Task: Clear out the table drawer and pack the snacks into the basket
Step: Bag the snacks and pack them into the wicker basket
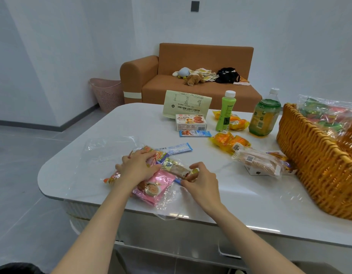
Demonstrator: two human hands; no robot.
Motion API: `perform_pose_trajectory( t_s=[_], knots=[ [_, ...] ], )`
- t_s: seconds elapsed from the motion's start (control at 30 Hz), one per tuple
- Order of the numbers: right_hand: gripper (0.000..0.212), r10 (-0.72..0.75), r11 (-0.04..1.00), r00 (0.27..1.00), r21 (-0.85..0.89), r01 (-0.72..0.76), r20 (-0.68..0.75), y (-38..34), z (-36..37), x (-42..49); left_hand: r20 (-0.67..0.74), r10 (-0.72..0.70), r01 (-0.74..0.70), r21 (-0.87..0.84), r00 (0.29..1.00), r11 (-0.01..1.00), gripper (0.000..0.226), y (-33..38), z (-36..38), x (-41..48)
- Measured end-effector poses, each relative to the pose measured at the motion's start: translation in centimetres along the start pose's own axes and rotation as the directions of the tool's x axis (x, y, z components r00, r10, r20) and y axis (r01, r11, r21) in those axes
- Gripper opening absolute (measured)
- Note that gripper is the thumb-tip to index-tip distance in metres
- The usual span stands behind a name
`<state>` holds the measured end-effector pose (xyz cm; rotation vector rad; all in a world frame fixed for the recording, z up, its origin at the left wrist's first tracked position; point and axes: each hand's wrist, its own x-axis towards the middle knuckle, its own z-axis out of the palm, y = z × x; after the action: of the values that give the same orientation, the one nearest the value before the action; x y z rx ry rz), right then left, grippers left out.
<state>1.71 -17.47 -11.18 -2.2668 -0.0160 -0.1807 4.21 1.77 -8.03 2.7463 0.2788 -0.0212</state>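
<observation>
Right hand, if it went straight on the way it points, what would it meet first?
The clear-wrapped brown snack bar, whose near end the right hand's fingers seem to pinch; beyond it, probably the left hand resting on the snack packets.

Both my bare forearms reach forward and draw together; my left hand (138, 167) lies palm down, fingers lightly bent, pressing; my right hand (201, 179) sits just beside it, forefinger arched, thumb and fingers pinching a wrapped snack bar (177, 171) by its end.
</observation>
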Motion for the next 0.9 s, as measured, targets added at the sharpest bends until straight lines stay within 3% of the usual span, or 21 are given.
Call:
perform_pose_trajectory(
  t_s=[0.1, 0.2, 0.27, 0.33, 0.4, 0.43, 0.57, 0.7, 0.9],
  knots=[
    [0.045, 0.091, 0.987, 0.996, 0.133, -0.089, -0.011, -0.5, 0.8, 0.4, 0.020, -0.002, 0.001, 0.010, 1.000, 1.000, 0.061, -0.1, -0.1, 0.1],
    [0.035, 0.322, 0.879, 0.944, 0.348, -0.326, 0.071, -0.7, 0.0, 0.9, 0.029, -0.014, 0.013, 0.006, 0.999, 1.000, 0.061, -0.3, -0.1, 0.5],
    [0.040, 0.466, 0.707, 0.862, 0.502, -0.499, 0.201, -0.5, -1.4, 1.4, 0.031, -0.009, 0.009, 0.009, 0.999, 1.000, 0.061, -0.4, -0.1, 0.8],
    [0.046, 0.534, 0.448, 0.762, 0.642, -0.622, 0.365, 0.0, -2.9, 1.7, 0.030, -0.002, 0.001, 0.013, 1.000, 1.000, 0.061, -0.5, 0.1, 1.1],
    [0.047, 0.511, 0.216, 0.681, 0.688, -0.693, 0.525, 0.3, -4.1, 1.3, 0.031, -0.007, 0.007, 0.011, 1.000, 1.000, 0.061, -0.6, 0.2, 1.1],
    [0.048, 0.476, 0.173, 0.665, 0.680, -0.712, 0.575, 0.2, -4.5, 1.0, 0.029, 0.000, 0.000, 0.013, 1.000, 1.000, 0.061, -0.6, 0.2, 1.2],
    [0.042, 0.412, 0.227, 0.678, 0.652, -0.724, 0.609, 0.3, -4.6, 0.7, 0.030, 0.006, -0.006, 0.023, 1.000, 1.000, 0.060, -0.4, 0.2, 1.0],
    [0.020, 0.374, 0.269, 0.692, 0.641, -0.718, 0.618, -0.1, -4.0, 1.2, 0.043, 0.011, -0.012, 0.024, 0.999, 1.000, 0.060, -0.4, 0.1, 0.7],
    [0.040, 0.313, 0.396, 0.732, 0.618, -0.680, 0.605, -1.3, -1.4, 1.6, 0.057, 0.038, -0.038, 0.010, 0.998, 0.999, 0.062, -1.1, 0.1, 0.9]
  ],
)
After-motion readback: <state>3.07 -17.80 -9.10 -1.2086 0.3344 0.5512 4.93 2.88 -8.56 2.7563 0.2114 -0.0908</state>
